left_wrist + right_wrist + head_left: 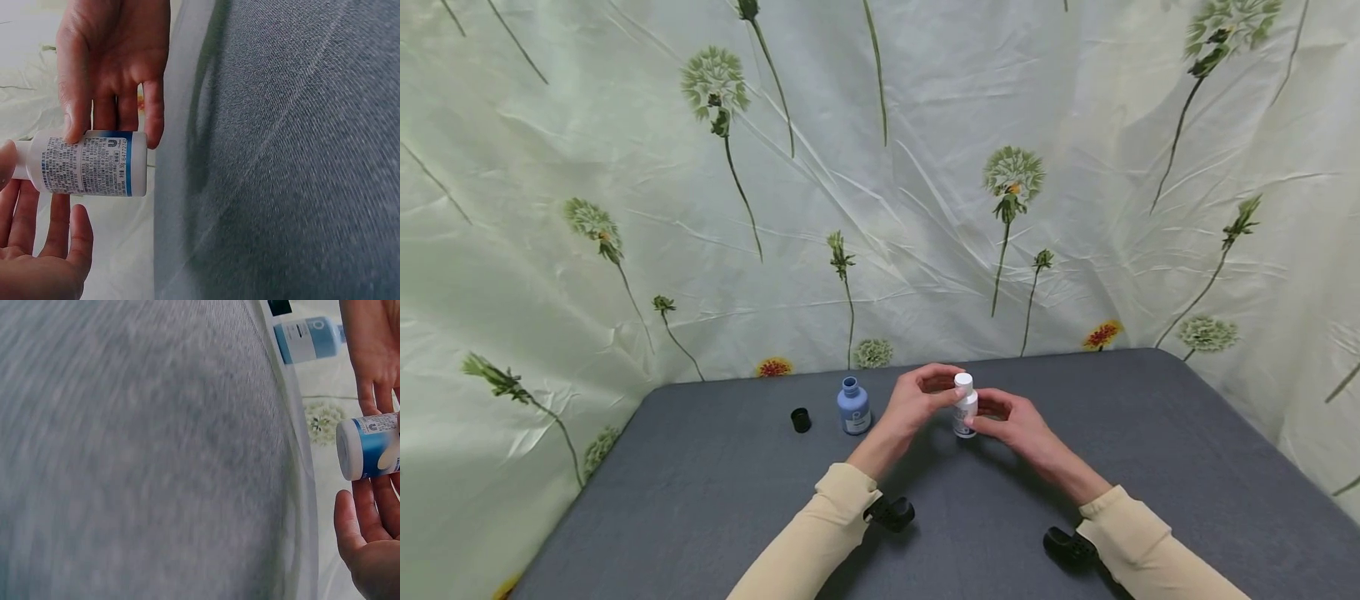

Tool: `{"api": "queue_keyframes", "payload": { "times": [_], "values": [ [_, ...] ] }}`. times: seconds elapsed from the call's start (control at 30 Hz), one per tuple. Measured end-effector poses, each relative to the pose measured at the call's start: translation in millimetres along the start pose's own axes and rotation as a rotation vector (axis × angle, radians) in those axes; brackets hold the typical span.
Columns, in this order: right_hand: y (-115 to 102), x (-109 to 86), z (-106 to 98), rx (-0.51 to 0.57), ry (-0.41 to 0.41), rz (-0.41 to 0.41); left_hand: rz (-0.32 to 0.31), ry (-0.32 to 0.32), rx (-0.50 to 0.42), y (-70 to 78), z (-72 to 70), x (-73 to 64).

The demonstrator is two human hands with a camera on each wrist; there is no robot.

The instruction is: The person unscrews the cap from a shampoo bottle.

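A small white bottle (966,414) with a blue-banded label is held upright in both hands, and its underside shows in the right wrist view, just off the table. My left hand (922,396) pinches the white cap (963,381) and neck from the left, thumb on the near side. On the other side, my right hand (1013,421) grips the lower body, with the thumb (76,119) across the printed label. To the left stands a blue bottle (853,408) with its neck uncovered. Beside it lies a black cap (801,420).
The dark grey table (737,517) ends at a back edge close behind the bottles. A pale curtain (910,208) printed with dandelions hangs behind it. Black wrist mounts (891,513) hang beneath both sleeves, near the tabletop.
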State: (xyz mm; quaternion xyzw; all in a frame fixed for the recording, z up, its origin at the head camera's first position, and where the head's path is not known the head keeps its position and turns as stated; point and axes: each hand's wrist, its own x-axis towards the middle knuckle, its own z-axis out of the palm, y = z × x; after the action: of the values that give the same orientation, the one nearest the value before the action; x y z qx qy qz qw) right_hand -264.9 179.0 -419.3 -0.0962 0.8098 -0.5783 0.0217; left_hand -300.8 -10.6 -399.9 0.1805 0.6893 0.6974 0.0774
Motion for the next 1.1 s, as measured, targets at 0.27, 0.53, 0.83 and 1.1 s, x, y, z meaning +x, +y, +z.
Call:
{"api": "queue_keyframes", "payload": {
  "times": [0.27, 0.53, 0.83, 1.1],
  "values": [
    [-9, -1.4, 9, -0.003, 0.003, -0.028, 0.005, 0.009, 0.017, 6.3, -11.8, -7.3],
    [-14, -4.8, 15, 0.022, -0.009, -0.069, 0.013, 0.025, 0.022, 7.4, -19.9, -15.5],
    [-18, -8.3, 22, 0.004, -0.008, -0.120, 0.023, 0.036, -0.020, 5.4, -28.3, -25.3],
    [-24, -11.7, 31, 0.003, 0.000, -0.138, 0.034, 0.034, -0.036, 4.5, -36.1, -34.3]
  ]
}}
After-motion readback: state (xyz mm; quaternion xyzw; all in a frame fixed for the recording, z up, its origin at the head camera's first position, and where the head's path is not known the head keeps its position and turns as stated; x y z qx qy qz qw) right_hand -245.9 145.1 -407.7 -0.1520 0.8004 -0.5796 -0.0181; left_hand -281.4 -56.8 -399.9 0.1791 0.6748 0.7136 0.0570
